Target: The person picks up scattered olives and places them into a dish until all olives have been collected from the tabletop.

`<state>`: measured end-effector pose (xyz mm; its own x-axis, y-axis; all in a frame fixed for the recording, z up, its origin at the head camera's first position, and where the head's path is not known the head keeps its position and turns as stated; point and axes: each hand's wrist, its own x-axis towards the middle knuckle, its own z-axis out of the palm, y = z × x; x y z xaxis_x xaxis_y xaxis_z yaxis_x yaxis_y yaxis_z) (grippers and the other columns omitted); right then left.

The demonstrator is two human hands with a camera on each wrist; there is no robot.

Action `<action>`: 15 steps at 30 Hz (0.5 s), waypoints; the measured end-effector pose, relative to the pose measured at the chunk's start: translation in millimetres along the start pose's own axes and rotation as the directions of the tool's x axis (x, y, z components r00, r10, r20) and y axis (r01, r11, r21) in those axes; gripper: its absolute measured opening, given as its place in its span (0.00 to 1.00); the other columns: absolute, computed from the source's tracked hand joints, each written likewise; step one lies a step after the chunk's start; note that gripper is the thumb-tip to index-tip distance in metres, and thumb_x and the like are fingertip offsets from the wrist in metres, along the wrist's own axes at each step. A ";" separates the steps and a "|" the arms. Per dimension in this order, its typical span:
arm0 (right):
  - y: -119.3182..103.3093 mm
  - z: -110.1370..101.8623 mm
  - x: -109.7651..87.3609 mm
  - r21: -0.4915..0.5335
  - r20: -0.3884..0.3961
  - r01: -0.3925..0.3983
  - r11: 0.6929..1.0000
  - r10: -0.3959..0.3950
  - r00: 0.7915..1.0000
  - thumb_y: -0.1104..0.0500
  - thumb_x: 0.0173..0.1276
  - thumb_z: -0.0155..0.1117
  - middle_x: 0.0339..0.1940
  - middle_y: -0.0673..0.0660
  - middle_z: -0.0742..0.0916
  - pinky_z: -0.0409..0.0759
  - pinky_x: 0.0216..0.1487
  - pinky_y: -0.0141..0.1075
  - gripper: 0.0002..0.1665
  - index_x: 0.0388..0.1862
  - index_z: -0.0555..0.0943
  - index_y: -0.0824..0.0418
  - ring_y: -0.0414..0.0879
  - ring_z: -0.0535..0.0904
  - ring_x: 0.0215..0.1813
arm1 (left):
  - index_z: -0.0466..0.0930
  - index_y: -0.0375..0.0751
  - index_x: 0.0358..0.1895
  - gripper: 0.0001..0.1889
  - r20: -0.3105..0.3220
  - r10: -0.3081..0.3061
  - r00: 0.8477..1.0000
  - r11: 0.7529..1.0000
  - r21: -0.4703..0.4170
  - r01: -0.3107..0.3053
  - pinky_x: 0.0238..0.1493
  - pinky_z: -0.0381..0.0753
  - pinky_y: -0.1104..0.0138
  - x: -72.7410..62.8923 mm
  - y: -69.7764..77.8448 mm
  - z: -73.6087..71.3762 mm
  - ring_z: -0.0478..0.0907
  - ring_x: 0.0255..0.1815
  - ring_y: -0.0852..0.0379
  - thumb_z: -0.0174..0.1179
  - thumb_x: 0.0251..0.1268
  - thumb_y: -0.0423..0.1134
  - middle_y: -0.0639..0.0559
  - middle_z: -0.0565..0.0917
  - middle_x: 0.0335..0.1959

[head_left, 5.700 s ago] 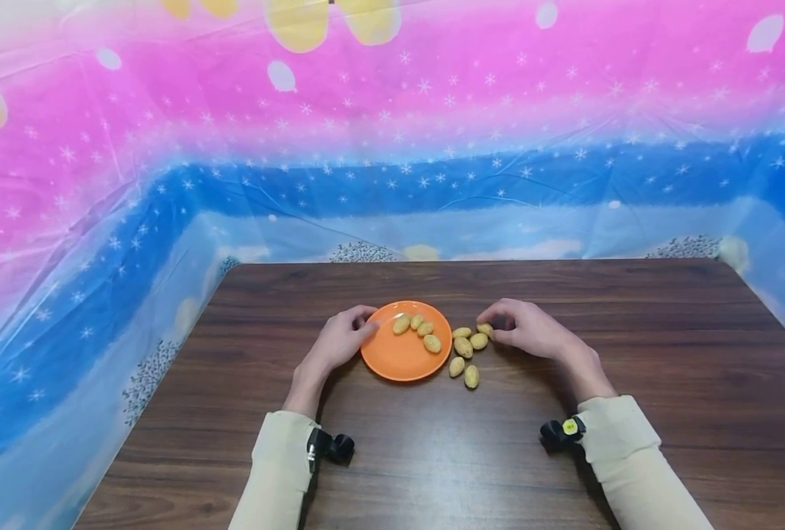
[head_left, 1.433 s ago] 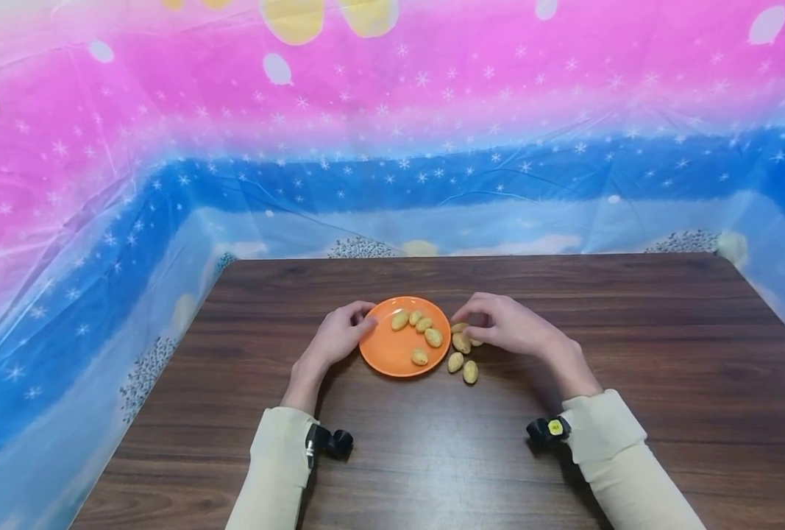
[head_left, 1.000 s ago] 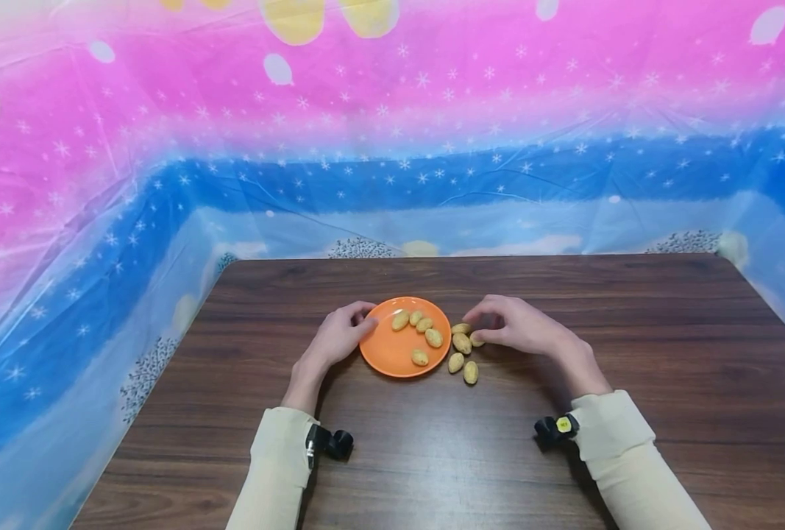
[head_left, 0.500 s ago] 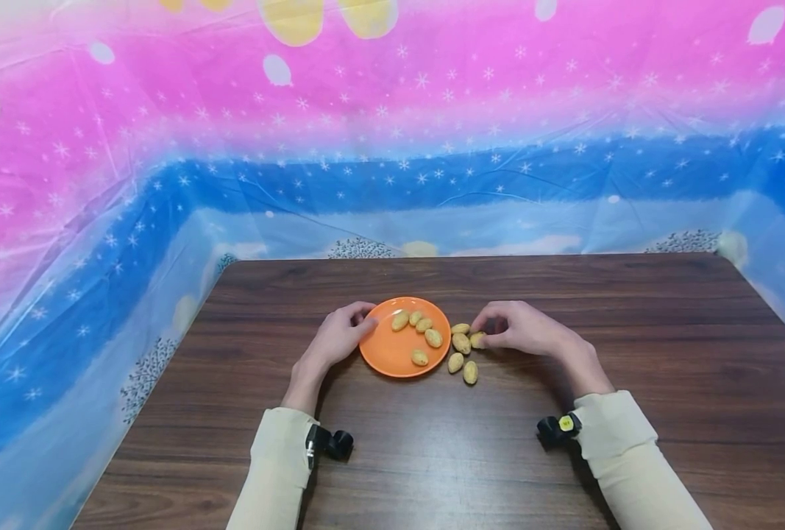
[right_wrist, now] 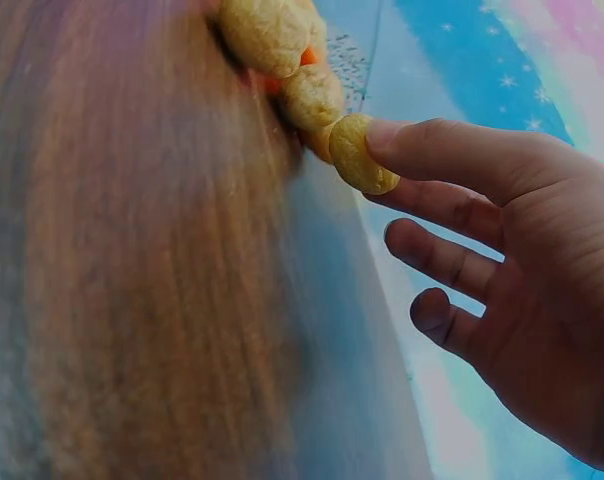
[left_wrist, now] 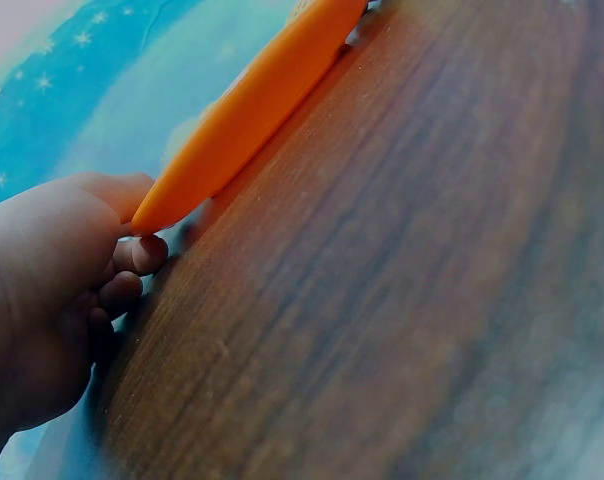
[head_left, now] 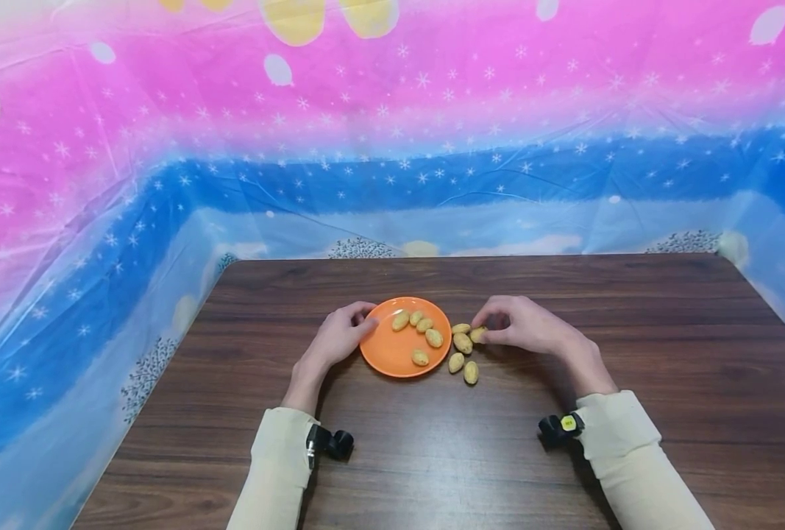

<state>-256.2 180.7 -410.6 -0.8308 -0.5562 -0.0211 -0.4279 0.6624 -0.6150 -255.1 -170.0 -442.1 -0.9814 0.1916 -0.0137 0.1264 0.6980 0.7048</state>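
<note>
My left hand (head_left: 339, 337) grips the left rim of a round orange plate (head_left: 392, 361), thumb on top and fingers curled below, as the left wrist view shows. Several small yellow potatoes lie on the plate, most toward its back and right, with one potato (head_left: 420, 358) near the front. At the right of the plate my right hand (head_left: 531, 325) pinches a small potato (right_wrist: 360, 157) between thumb and forefinger. Its other fingers are spread apart in the right wrist view. Beside it on the table are more loose potatoes (head_left: 462, 344), close against the plate's right edge.
The dark wooden table (head_left: 405, 456) runs back to a pink and blue patterned cloth (head_left: 392, 177) hung behind and at the sides. Each wrist bears a black camera (head_left: 341, 445) near the cuff.
The potato my right hand pinched first now lies at the plate's front. That hand has drawn right from over the pile, taken another potato and raised it slightly. My left hand stays on the rim.
</note>
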 end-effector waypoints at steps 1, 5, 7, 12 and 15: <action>-0.7 -0.5 -0.1 0.000 -0.003 0.004 1.000 -0.004 1.000 0.52 0.68 0.68 0.49 0.47 0.84 0.74 0.42 0.39 0.11 0.49 0.85 0.44 0.44 0.76 0.42 | 0.77 0.49 0.64 0.20 0.000 0.000 1.000 1.000 0.000 0.000 0.36 0.67 0.64 -0.1 0.0 0.0 0.70 0.32 0.53 0.54 0.75 0.51 0.50 0.75 0.34; -3.8 -1.7 0.0 -0.004 -0.015 0.020 1.000 -0.020 1.000 0.50 0.68 0.68 0.48 0.46 0.84 0.75 0.42 0.39 0.11 0.49 0.85 0.44 0.43 0.77 0.41 | 0.76 0.49 0.64 0.20 0.003 -0.003 1.000 1.000 0.000 0.003 0.36 0.67 0.64 -0.9 0.5 -0.2 0.70 0.32 0.53 0.54 0.75 0.51 0.50 0.75 0.34; -5.6 -2.2 0.0 -0.004 -0.021 0.027 1.000 -0.027 0.999 0.49 0.68 0.68 0.47 0.45 0.84 0.75 0.42 0.39 0.12 0.49 0.85 0.44 0.43 0.77 0.42 | 0.76 0.49 0.64 0.20 0.005 -0.005 1.000 1.000 0.001 0.005 0.36 0.67 0.64 -1.3 0.5 -0.4 0.71 0.33 0.53 0.53 0.75 0.51 0.50 0.76 0.34; -11.6 -2.8 0.3 -0.010 -0.027 0.041 0.999 -0.041 0.999 0.49 0.67 0.69 0.45 0.44 0.84 0.76 0.40 0.39 0.12 0.49 0.85 0.44 0.42 0.78 0.40 | 0.76 0.49 0.64 0.20 0.007 -0.002 1.000 1.000 0.001 0.002 0.36 0.67 0.64 -1.2 0.1 -0.5 0.71 0.33 0.53 0.54 0.75 0.51 0.50 0.75 0.35; -15.1 -1.9 1.2 -0.015 -0.025 0.051 0.999 -0.052 0.998 0.50 0.67 0.69 0.44 0.45 0.84 0.77 0.38 0.38 0.11 0.48 0.85 0.45 0.42 0.79 0.39 | 0.76 0.50 0.64 0.20 0.010 0.002 1.000 1.000 0.000 -0.002 0.37 0.67 0.64 -0.6 -0.1 -0.5 0.71 0.33 0.53 0.54 0.75 0.51 0.50 0.75 0.34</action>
<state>-251.4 171.0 -399.9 -0.8162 -0.5770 0.0304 -0.4753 0.6406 -0.6031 -254.7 -170.5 -441.8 -0.9796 0.1998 -0.0199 0.1279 0.6975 0.7051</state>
